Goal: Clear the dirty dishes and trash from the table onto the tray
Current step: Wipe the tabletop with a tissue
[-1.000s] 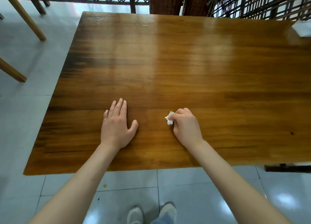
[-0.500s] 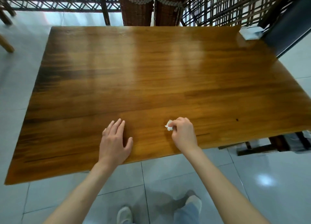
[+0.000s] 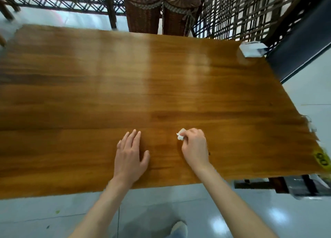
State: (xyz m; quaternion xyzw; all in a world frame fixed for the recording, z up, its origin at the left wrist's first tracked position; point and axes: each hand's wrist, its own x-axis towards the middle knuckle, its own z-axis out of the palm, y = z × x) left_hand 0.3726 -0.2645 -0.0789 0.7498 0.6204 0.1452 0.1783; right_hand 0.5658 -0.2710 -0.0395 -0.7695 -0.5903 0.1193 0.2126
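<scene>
Both hands unmoved, left hand (image 3: pixel 129 159) flat on table (image 3: pixel 223 94), right hand (image 3: pixel 194 147) pinching crumpled tissue (image 3: pixel 180 136)

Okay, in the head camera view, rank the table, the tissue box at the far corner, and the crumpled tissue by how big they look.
1. table
2. tissue box, though it sits farthest from the camera
3. crumpled tissue, partly hidden in the right hand

Your right hand (image 3: pixel 195 148) pinches a white tissue wad (image 3: pixel 180 136) over the streaked amber-brown table (image 3: pixel 161 87).
</scene>
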